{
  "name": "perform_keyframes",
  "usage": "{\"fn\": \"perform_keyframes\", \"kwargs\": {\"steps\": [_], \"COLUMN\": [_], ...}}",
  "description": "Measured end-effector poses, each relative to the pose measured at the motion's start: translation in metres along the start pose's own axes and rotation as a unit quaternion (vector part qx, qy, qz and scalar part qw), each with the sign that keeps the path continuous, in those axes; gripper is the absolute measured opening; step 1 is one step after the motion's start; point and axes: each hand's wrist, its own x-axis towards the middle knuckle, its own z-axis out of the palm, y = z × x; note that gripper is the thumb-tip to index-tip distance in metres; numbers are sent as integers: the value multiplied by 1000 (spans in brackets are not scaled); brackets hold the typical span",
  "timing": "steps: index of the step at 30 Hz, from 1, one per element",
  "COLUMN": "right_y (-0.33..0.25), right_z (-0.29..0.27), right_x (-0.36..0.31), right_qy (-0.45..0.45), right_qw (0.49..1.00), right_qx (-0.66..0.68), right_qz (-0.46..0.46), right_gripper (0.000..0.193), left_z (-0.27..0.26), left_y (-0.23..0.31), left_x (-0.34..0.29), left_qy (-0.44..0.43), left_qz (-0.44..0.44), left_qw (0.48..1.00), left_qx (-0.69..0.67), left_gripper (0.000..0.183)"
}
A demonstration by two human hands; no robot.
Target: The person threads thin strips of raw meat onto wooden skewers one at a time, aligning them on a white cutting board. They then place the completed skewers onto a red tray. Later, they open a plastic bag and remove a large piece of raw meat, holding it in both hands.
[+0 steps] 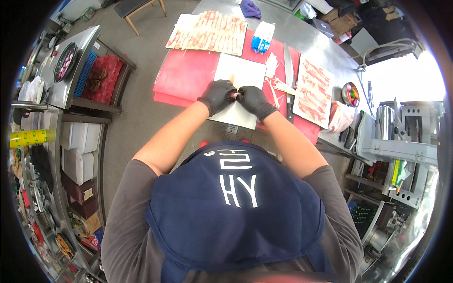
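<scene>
Both my hands wear black gloves and meet over a white board [240, 68]. My left hand [217, 96] and my right hand [255, 101] are closed, fingertips together, on a small pinkish meat roll [234, 95], mostly hidden by the fingers. A pale strip [232, 79] shows just beyond my left fingers. Right of the board lie thin white stalks [285, 87], some loose, and a long knife [289, 70] with a black handle. Flat raw meat slices [312, 87] cover a white tray [325, 121] farther right. Many meat rolls [207, 33] stand in rows on another white tray [175, 45] at the far left.
Red mats [181, 78] lie under the board on a steel table [309, 35]. A blue-and-white packet [263, 37] and a purple cloth [250, 9] are toward the back. At right are a bowl [350, 94] and bagged meat [340, 117]. Shelving [59, 141] stands left.
</scene>
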Motion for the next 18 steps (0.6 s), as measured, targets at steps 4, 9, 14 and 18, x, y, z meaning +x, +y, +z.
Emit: {"fn": "perform_keyframes", "kwargs": {"steps": [4,9,14,18], "right_y": [5,5,-7,-14], "right_z": [-12,-19,-4,-4], "right_x": [10,11,-11,-11], "right_qy": [-135,-170,104,140], "right_qw": [979,931,992,985], "right_qx": [143,269,62,100], "right_qz": [47,178,-30,-3], "right_gripper": [35,26,22,24], "left_z": [2,5,4,-8], "left_y": [0,-3,1,6], "left_x": [-1,-3,4,5], "left_qy": [3,26,-52,-10], "left_qz": [-18,1,-104,-95], "left_qw": [1000,999,993,993], "left_qx": [-16,-45,28,-66], "left_gripper": [12,16,19,22]}}
